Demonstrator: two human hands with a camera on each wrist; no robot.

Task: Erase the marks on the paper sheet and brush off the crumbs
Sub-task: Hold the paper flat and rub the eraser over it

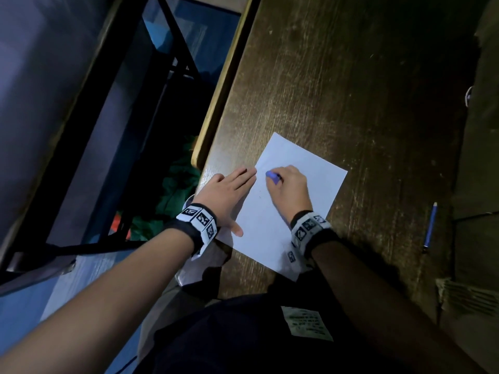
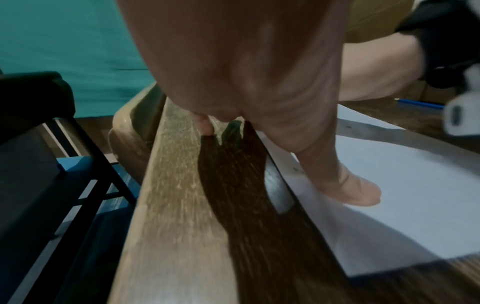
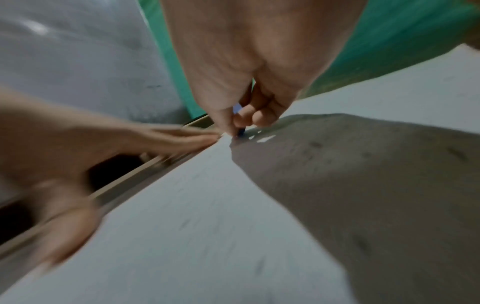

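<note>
A white paper sheet (image 1: 318,182) lies askew on the dark wooden desk (image 1: 351,90). My right hand (image 1: 286,190) rests on the sheet and pinches a small blue eraser (image 1: 272,176), whose tip touches the paper near its left edge; the same eraser (image 3: 240,131) pokes out under the curled fingers in the right wrist view. My left hand (image 1: 226,195) lies flat with straight fingers across the sheet's left edge, thumb (image 2: 353,191) pressing on the paper (image 2: 415,195). A few faint dark specks dot the sheet (image 3: 207,236).
A blue pencil (image 1: 430,228) lies on the desk to the right of the sheet. The desk's rounded left edge (image 1: 216,103) runs beside my left hand, with a dark chair frame (image 1: 113,125) and green cloth (image 1: 178,184) below it.
</note>
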